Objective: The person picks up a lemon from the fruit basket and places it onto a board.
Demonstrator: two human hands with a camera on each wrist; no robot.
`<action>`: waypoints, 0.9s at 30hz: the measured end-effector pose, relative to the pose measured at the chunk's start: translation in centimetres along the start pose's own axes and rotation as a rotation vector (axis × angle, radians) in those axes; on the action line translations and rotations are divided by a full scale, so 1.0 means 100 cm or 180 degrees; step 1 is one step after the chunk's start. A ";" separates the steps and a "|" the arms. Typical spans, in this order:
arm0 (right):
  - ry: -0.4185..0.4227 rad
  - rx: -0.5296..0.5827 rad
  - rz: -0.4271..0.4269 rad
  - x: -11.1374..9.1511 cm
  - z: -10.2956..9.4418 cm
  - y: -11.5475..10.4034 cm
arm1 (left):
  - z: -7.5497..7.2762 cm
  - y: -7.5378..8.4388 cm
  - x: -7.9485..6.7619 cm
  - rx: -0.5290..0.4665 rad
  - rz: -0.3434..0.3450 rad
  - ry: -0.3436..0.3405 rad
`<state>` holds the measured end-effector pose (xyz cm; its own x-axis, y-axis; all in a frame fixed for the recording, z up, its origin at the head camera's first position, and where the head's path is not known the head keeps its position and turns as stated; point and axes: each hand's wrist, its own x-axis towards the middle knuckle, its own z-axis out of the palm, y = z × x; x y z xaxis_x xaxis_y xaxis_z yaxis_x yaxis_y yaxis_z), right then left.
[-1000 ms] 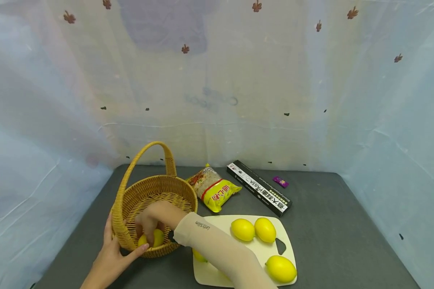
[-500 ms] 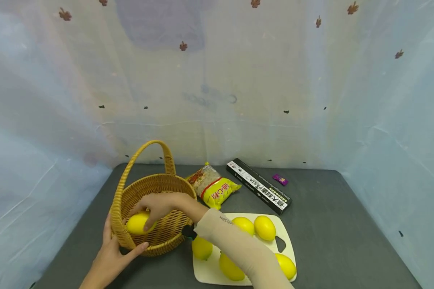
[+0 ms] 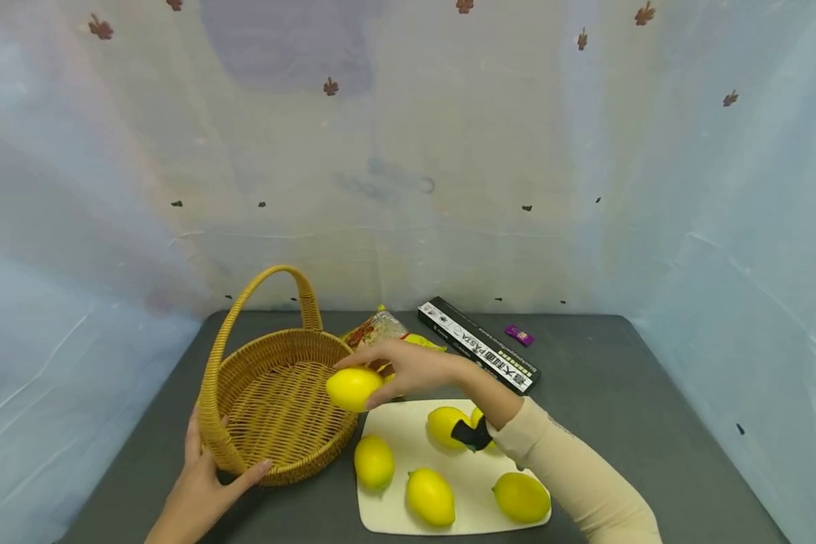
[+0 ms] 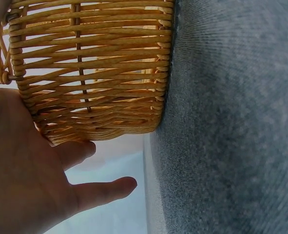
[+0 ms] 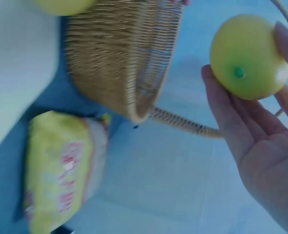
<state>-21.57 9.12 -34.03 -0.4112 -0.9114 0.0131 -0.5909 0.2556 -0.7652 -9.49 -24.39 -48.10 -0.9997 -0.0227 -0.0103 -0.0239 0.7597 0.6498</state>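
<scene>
My left hand holds the near left side of a round wicker basket with a tall handle, thumb over the rim. In the left wrist view, its palm lies against the woven wall. My right hand pinches a yellow lemon between fingertips and thumb, raised by the basket's right rim. The right wrist view shows that lemon end-on, with a green tip. Nothing lies on the visible basket floor. Several lemons rest on a white cutting board, partly hidden by the right arm.
Behind the right hand lies a yellow noodle bag, partly covered. A long black pasta box lies slantwise farther right, with a small purple packet beside it. The dark grey table ends at a pale hanging sheet.
My right hand has lifted the lemon out of the basket and carried it right, over the rim. More lemons on the board are uncovered. The left hand keeps its hold on the basket.
</scene>
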 end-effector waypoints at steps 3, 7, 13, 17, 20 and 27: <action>0.0096 -0.0031 0.0122 -0.026 0.003 0.004 | 0.001 -0.001 0.000 -0.0007 -0.0039 -0.0036; 0.0267 0.0003 0.0239 -0.049 0.011 0.015 | 0.001 -0.003 0.001 -0.0001 -0.0069 -0.0063; 0.0484 -0.0001 0.0395 -0.058 0.024 0.036 | 0.001 -0.002 0.001 -0.0007 -0.0024 -0.0033; 0.0539 -0.0061 0.0428 -0.055 0.032 0.047 | 0.001 -0.002 0.001 0.0004 -0.0064 -0.0048; 0.0570 -0.0077 0.0494 -0.052 0.038 0.057 | 0.002 -0.003 0.002 -0.0017 -0.0050 -0.0035; 0.0449 -0.0202 0.0581 -0.045 0.049 0.073 | 0.002 -0.003 0.001 -0.0030 -0.0074 -0.0026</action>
<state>-20.62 13.53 -42.87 -0.6054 -0.7954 -0.0285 -0.5385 0.4358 -0.7212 -9.61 -24.50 -48.40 -0.9989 -0.0349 -0.0315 -0.0469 0.7528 0.6565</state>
